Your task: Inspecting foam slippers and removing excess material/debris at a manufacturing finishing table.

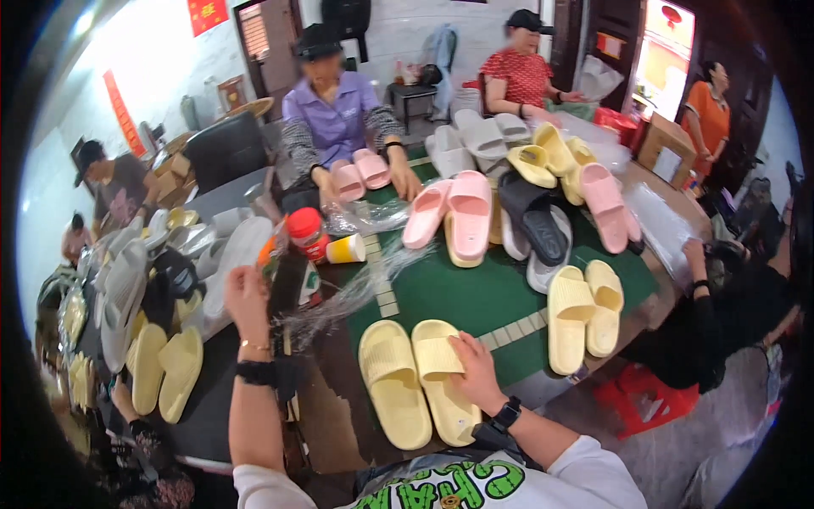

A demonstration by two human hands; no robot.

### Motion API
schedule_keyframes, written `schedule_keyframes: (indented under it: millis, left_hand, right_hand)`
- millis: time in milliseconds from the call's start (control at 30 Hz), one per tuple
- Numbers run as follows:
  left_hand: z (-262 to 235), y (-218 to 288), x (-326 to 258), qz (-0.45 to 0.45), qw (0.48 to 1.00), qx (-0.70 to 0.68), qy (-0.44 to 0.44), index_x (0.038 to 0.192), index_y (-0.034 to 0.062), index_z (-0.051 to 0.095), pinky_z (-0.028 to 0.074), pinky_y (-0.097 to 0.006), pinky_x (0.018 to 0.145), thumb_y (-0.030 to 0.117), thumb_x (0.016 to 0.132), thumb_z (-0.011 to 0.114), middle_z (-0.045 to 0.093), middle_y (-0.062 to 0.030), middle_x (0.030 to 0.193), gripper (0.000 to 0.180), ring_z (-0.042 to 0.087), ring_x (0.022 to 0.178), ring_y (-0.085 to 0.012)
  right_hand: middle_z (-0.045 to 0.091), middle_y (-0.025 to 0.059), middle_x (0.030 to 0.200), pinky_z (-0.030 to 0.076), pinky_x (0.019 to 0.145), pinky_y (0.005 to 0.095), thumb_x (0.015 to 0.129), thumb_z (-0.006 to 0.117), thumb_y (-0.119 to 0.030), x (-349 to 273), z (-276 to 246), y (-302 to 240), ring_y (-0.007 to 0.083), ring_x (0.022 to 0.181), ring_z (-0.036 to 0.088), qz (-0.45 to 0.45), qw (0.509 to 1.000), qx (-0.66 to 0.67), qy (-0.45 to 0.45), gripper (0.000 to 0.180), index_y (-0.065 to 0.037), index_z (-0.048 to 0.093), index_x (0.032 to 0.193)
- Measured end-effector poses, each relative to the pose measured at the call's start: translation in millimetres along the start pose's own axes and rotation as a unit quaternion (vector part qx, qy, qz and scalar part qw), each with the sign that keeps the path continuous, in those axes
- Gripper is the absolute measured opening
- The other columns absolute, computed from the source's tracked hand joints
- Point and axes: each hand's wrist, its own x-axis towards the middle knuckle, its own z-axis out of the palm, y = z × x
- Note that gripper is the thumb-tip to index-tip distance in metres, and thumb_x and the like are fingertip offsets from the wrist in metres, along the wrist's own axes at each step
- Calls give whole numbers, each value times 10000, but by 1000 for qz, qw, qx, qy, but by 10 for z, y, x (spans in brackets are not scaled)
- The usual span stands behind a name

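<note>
A pair of pale yellow slippers [413, 380] lies side by side on the green table mat [462, 297] right in front of me. My right hand [476, 371] rests on the right slipper of that pair, fingers spread over its strap. My left hand [246, 297] is raised at the left and pinches the edge of a clear plastic bag [339, 301] that stretches across toward the mat. A second yellow pair [585, 312] lies further right on the mat.
Across the table a person in purple holds a pink slipper pair [360, 174]. Pink, grey, black and yellow slippers [509, 195] pile at the back. A red-lidded jar [307, 233] and a yellow cup [346, 248] stand left of centre. More slippers [157, 339] stack at my left.
</note>
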Motion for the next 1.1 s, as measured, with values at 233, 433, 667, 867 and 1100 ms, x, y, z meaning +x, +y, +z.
schedule_keyframes:
  millis: [233,433,667,867,1100]
  left_hand:
    - [-203,270,-92,9,997,-55,47,957,67,579,383,-184,493,138,941,571,567,13,789,73,483,596,-41]
    - [-219,263,-59,67,996,45,-43,964,59,580,444,-263,547,103,943,530,563,-39,785,70,543,619,-142]
    - [-99,571,-204,32,998,56,14,754,-12,604,466,-322,565,74,844,609,597,-117,637,124,606,614,-213]
    - [-365,264,-166,6,993,113,-41,892,2,586,484,-302,611,94,923,557,597,-36,710,102,558,613,-121]
    - [-442,333,-530,75,959,238,-136,912,-3,623,463,-217,561,23,863,601,621,-27,739,59,551,589,-83]
  right_hand:
    - [456,205,1368,374,1009,483,677,633,-48,6,91,-5,404,1205,453,-19,1000,9,7,673,-99,490,1333]
    - [463,209,1361,367,1018,478,678,627,-55,3,68,31,404,1201,454,-13,1000,-10,8,660,-88,499,1325]
    - [466,209,1359,347,1036,478,682,616,-60,17,67,37,398,1211,448,-18,1000,-13,12,653,-77,502,1325]
    - [460,210,1363,338,1047,475,684,632,-26,64,68,44,403,1237,430,-25,1000,-3,-5,659,-65,490,1327]
    - [409,229,1407,320,1075,472,706,683,-96,66,-38,23,400,1294,389,-24,998,-3,-53,697,-55,452,1362]
